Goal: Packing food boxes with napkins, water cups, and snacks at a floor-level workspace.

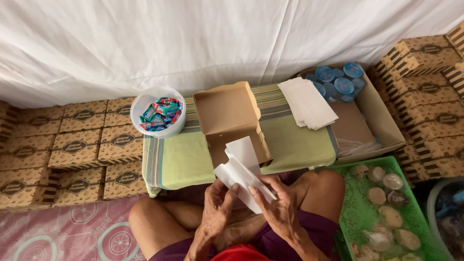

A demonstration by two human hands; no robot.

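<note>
Seated cross-legged on the floor, facing a low table (290, 145) draped in a green striped cloth. Left hand (217, 210) and right hand (280, 205) both raised above the lap, each closed lightly on the same white paper sheet (240, 176). Left fingers curled around the sheet's lower left edge, thumb pressed on top; right fingers pinching the lower right edge from the other side. Sheet folded and tilted, its upper part rising from between the two hands toward the open brown cardboard box (232, 123) and overlapping that box's front edge. Box lying open on the table, lid tipped back, just beyond the hands.

To the left of the box, touching the table's corner, a white round tub (140, 108) filled with wrapped candies (162, 113). To the right, a stack of white paper sheets (309, 101) resting on the table's far corner and partly over a larger carton (382, 121) with blue-lidded cups (338, 82) inside. Beside the right knee, a green plastic basket (353, 208) holding wrapped round cakes (386, 203). Closed patterned brown boxes (77, 145) stacked along the left, more of them on the right.
</note>
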